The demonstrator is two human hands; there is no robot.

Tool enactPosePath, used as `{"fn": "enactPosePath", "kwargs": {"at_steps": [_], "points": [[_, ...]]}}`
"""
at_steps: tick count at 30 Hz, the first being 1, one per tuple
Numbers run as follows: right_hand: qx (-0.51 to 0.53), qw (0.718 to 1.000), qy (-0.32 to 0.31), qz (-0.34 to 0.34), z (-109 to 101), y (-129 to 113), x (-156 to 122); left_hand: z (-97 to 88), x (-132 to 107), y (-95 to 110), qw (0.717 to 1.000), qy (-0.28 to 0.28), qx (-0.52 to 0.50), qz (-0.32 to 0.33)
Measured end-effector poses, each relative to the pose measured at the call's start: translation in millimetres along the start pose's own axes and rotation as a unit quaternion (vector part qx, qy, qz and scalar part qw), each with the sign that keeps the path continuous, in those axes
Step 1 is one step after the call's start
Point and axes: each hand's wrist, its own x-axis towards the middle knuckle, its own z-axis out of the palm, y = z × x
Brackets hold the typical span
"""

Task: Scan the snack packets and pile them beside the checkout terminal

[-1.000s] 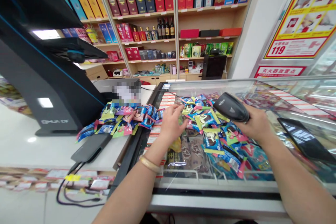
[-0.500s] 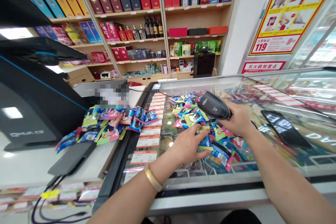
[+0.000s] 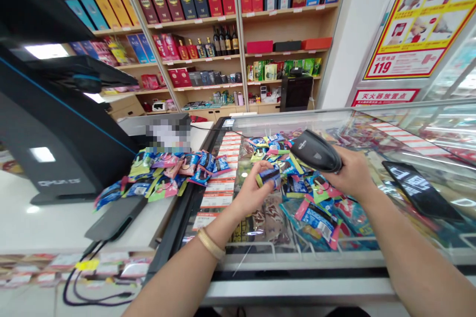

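My left hand [image 3: 253, 190], with a gold bracelet at its wrist, pinches a small blue snack packet [image 3: 269, 177] above the glass top. In my right hand [image 3: 351, 171] is a black barcode scanner [image 3: 315, 151], its head tilted to the left over a pile of snack packets [image 3: 322, 185]. These are small bags in blue, pink and green, strewn over the glass lid of a chest freezer [image 3: 290, 285]. A second heap of packets [image 3: 167, 171] lies on the white counter to the left and overlaps the freezer's edge.
A phone [image 3: 420, 190] lies on the glass at right. A dark point-of-sale machine [image 3: 55, 148] stands on the left counter, with a grey flat device [image 3: 115, 220] and cables in front. Shelves [image 3: 238, 57] of boxes and bottles line the back wall.
My left hand has closed on a packet and lifted it off the pile, shifting slightly left. My right hand still holds the scanner. The view has swung a little left.
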Motion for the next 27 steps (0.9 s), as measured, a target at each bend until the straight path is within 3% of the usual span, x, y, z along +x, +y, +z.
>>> {"fn": "enactPosePath", "kwargs": {"at_steps": [3, 7, 13, 27], "points": [[0.028, 0.999, -0.007, -0.014, -3, -3, 1, -10.3, 6, 4, 0.976, 0.084, -0.191, -0.066], [0.067, 0.995, -0.06, -0.037, -5, -12, 2, -16.0, 9, 10, 0.946, 0.136, -0.287, -0.068], [0.108, 0.985, -0.135, -0.025, -6, -26, 5, -13.7, 10, 11, 0.922, 0.157, -0.349, -0.06], [0.122, 0.979, -0.164, -0.007, -6, -31, 9, -13.3, 12, 9, 0.912, 0.183, -0.362, -0.066]]}}
